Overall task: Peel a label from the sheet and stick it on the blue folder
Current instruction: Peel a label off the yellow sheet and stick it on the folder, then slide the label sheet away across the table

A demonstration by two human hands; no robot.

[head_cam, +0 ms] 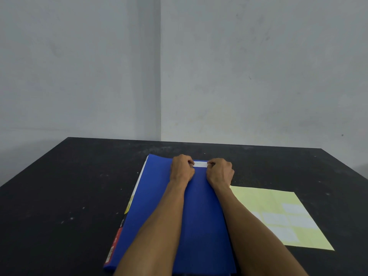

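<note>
Step in hand: the white label (200, 164) is being set down near the far edge of the blue folder (159, 196), which lies flat at the middle of the tabletop (59, 186), its long side running from the near edge toward the far one.
Left hand (181, 169): curled, fingertips pinched at the label's left end; nothing else is held.
Right hand (220, 172): curled likewise, fingertips closed on the label's right end.
Label state: it is stretched between the two hands; whether it is already fully stuck cannot be told.
Doing it well: the label is best kept taut and parallel to the folder's far edge, lowered from one end and smoothed toward the other, so that no crease or bubble is trapped.
Risk: a skewed first contact is judged hard to correct once the adhesive grips.
Label sheet (278, 212): a pale yellow backing sheet lies flat just right of the folder, toward the near right corner; several white labels are left on it.
Writing: faint marks are seen on the label, too small to be read.
Folder spine (127, 206): yellow, black and red printing is visible along the left side, not legible.
</note>
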